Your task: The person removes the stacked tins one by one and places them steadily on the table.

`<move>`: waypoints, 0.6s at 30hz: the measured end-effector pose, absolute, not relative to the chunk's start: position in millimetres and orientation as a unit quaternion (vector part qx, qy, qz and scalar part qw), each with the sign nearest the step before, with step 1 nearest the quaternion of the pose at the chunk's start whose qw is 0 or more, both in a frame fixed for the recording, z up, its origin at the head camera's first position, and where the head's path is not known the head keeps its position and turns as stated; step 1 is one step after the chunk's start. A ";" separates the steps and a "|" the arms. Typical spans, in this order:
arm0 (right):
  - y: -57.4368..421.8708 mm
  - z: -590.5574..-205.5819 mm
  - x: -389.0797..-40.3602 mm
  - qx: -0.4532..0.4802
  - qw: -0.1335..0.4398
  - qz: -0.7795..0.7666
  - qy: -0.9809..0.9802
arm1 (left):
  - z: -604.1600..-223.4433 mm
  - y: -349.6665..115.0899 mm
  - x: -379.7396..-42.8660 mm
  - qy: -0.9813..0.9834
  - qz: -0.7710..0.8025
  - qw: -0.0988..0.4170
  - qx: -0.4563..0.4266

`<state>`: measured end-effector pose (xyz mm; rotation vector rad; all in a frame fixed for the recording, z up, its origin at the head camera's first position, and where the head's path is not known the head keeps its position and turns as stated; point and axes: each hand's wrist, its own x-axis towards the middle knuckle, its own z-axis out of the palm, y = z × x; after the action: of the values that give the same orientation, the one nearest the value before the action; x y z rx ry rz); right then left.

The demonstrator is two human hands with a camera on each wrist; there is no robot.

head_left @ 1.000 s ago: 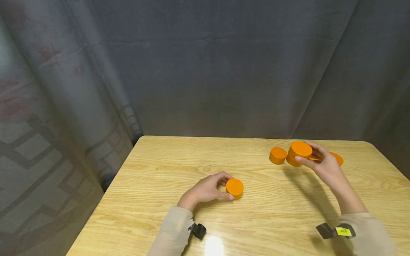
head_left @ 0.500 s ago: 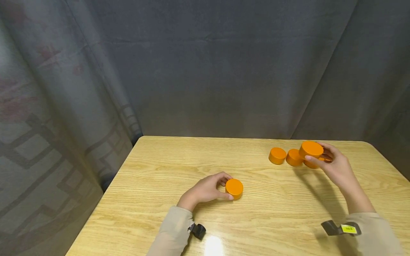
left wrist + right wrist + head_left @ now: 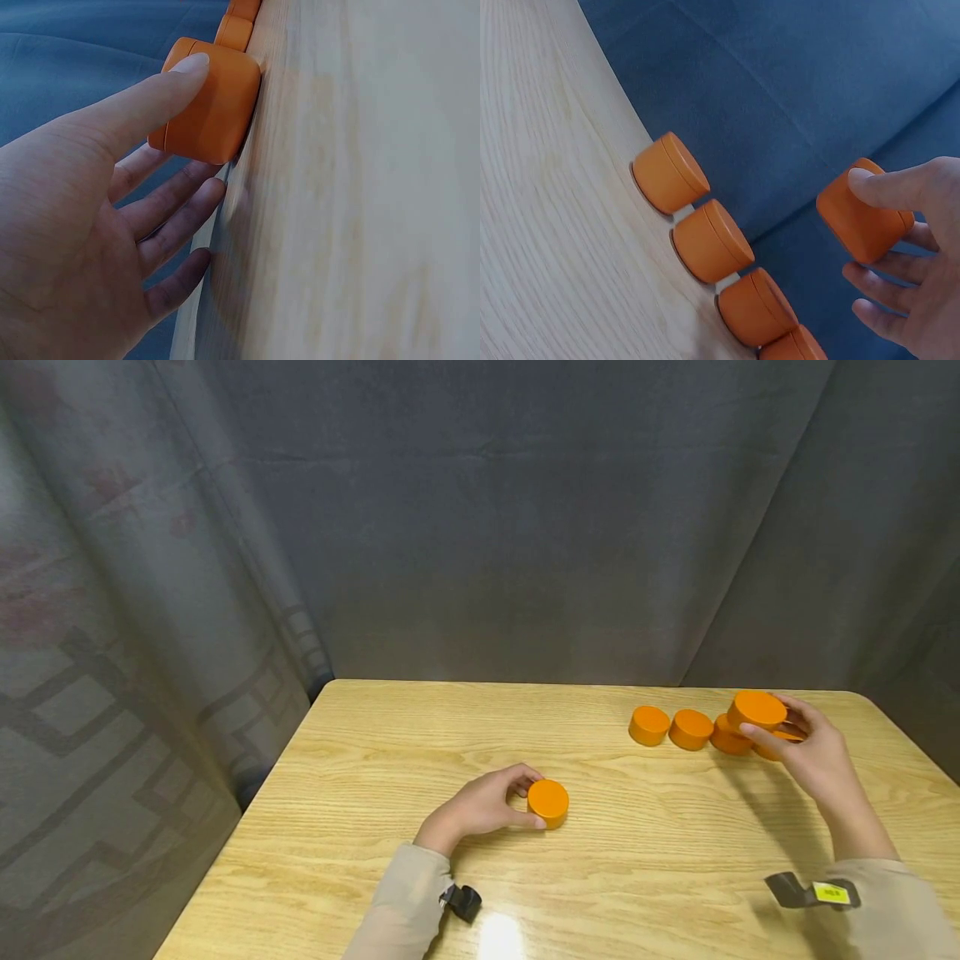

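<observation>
My left hand [image 3: 480,802] holds a round orange tin [image 3: 548,800] at the table's middle, the tin standing on the wood. In the left wrist view the thumb lies on the side of this tin [image 3: 214,101], with fingers behind and below it. Farther right, my right hand [image 3: 817,756] grips another orange tin [image 3: 757,708] between thumb and fingers, raised above the table. The right wrist view shows this held tin [image 3: 859,214] apart from a row of similar tins, with the nearest row tin [image 3: 757,307] showing a lid seam.
Several orange tins stand in a row near the back right, from the leftmost tin [image 3: 648,725] to one partly hidden under the right hand. The wooden table [image 3: 420,718] ends at a grey curtain [image 3: 487,527]. Each sleeve carries a black wrist strap.
My right hand has moved to the right with its tin above the row, uncovering more of the standing tins. The left hand and its tin have stayed almost still.
</observation>
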<state>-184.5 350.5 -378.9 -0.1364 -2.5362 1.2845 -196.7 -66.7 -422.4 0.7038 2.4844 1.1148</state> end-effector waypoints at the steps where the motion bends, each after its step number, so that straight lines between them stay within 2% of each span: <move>1: 351.9 -379.3 -184.5 -0.053 0.148 0.444 -0.882 | -422.4 -66.7 -196.6 0.872 0.390 0.164 0.247; 18: 378.1 -390.9 -182.1 -0.111 0.151 0.466 -0.864 | -421.4 -66.7 -196.5 0.873 0.388 0.165 0.246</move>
<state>-182.1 378.1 -390.9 -0.3195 -2.4826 1.3395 -196.5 -66.7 -421.4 0.7018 2.4872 1.1054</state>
